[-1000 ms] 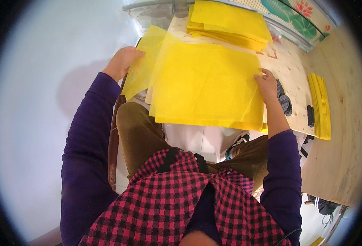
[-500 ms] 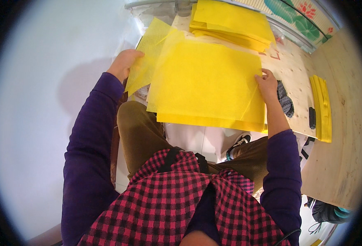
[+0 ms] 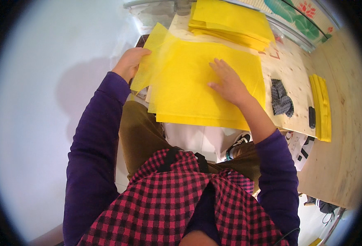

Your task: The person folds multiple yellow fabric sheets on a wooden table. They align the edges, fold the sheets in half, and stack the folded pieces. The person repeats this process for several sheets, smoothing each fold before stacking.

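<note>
A stack of thin yellow fabric sheets [image 3: 197, 102] lies at the near edge of the wooden table, its front edge jutting out over my knees. The topmost sheet is see-through and reaches past the stack on the left. My left hand [image 3: 132, 61] pinches that overhanging part of the yellow fabric sheet [image 3: 156, 45] at its left edge. Over the middle of the stack is my right hand [image 3: 228, 84], fingers stretched and holding nothing; whether the palm presses on the fabric I cannot tell.
Behind lies another pile of yellow sheets [image 3: 232, 22]. Right of the stack are a crumpled dark grey patterned cloth [image 3: 281, 98], a small black object [image 3: 312, 117] and a folded yellow bundle [image 3: 321, 107]. A wooden panel [image 3: 341, 110] stands at the right, a pale wall [image 3: 33, 102] at the left.
My right hand has let go of the right edge of the sheet and moved left over the stack. My left hand, still pinching the sheet, has shifted slightly right.
</note>
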Demonstrator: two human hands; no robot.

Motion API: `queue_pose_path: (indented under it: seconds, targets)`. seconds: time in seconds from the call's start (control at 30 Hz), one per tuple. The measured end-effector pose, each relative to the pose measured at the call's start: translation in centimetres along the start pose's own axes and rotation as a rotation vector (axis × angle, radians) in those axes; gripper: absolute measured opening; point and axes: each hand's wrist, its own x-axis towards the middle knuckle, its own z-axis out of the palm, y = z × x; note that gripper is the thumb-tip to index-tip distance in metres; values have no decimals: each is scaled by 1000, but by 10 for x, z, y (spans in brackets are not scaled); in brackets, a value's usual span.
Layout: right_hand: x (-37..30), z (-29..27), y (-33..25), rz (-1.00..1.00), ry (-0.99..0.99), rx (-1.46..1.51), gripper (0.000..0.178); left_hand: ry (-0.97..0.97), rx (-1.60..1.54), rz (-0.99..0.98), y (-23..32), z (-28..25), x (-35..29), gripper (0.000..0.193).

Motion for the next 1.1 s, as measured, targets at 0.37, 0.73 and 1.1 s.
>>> queue_pose_path:
  seconds: [0.37,0.73,1.1]
  targets:
    - [-1,25,-10,44,-131,-29,65,-20,121,-27,-3,79,2,21]
    - [2,12,-14,-32,-65,8,62,-122,193,30,-6,113,-5,20]
    - [44,20,-41,-118,-139,141,64,-118,-34,-31,18,52,14,23]
